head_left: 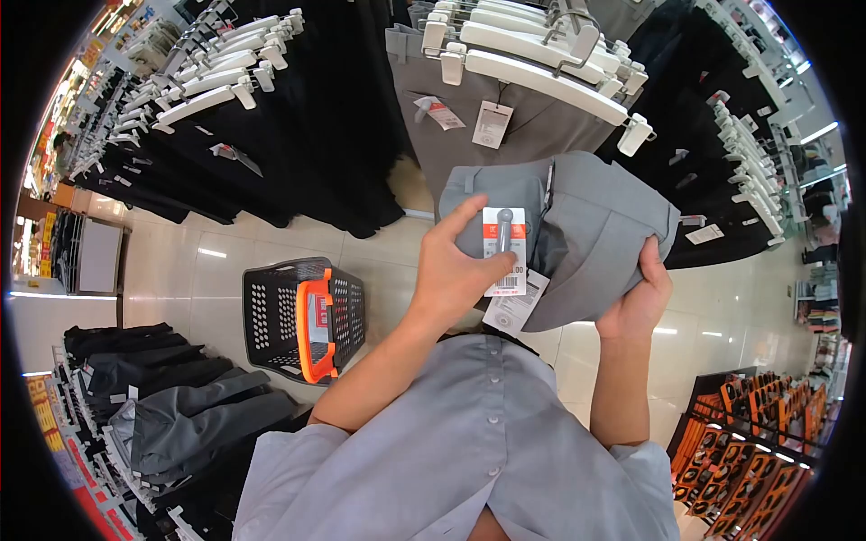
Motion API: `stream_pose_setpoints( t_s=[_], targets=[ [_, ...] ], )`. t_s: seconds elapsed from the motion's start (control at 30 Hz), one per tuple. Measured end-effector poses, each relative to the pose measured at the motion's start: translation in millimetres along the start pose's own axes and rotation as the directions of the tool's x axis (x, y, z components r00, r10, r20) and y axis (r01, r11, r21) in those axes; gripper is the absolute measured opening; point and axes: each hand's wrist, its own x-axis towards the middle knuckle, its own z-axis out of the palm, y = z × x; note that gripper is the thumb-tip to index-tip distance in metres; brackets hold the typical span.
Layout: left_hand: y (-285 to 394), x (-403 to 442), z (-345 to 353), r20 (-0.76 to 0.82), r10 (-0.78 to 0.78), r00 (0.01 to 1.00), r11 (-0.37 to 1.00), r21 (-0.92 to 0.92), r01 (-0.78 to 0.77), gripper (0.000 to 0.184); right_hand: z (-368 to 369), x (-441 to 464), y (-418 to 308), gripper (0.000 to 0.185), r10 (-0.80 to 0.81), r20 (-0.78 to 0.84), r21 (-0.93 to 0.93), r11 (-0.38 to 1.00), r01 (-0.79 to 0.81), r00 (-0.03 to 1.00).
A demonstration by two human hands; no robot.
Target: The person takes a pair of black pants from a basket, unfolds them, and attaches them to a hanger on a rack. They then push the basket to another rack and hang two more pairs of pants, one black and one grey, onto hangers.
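Observation:
Folded grey trousers [591,212] are held up in front of my body between both hands. My left hand [456,261] grips the trousers near the waistband, its thumb lying over a white and orange price tag [504,266] that carries a grey security pin [504,230]. A second white tag [516,305] dangles below the first. My right hand [640,288] holds the other side of the trousers, thumb on top and the other fingers hidden underneath.
Grey trousers [433,126] hang on white hangers [541,77] straight ahead. Black trousers [307,117] hang left of them. A dark shopping basket [347,311] with an orange handle stands on the tiled floor [207,243]. Clothes [194,419] hang at lower left; orange-packaged goods [740,460] at lower right.

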Motion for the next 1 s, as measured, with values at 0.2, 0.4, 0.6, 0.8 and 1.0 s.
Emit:
stream_pose_setpoints(
  t_s=[0.2,0.4,0.6,0.8,1.0],
  targets=[
    [-6,-3,-9,-0.012,0.003,1.0,0.993,-0.118,-0.004,0.046,-8,0,-12,0.045,-0.024,0.036,0.036,0.999,0.023,0.999],
    [-10,-7,-8,-0.002,-0.006,1.0,0.942,-0.336,0.005,0.033,-14,0,-22,0.046,-0.043,-0.001,0.046,0.998,0.043,0.999],
    [-4,-12,-10,-0.005,-0.041,0.999,0.916,-0.4,0.036,0.027,-14,0,-26,0.045,-0.079,-0.049,0.016,0.997,0.08,0.996],
    [-3,-22,-8,-0.061,-0.022,0.998,0.94,-0.341,0.0,0.023,-15,1,-22,0.045,-0.042,-0.035,0.049,0.998,0.043,0.999],
    [-4,-21,-16,-0.108,0.02,0.994,0.924,-0.378,-0.06,0.023,-15,2,-21,0.045,-0.054,-0.004,0.054,0.997,0.054,0.999]
  ],
)
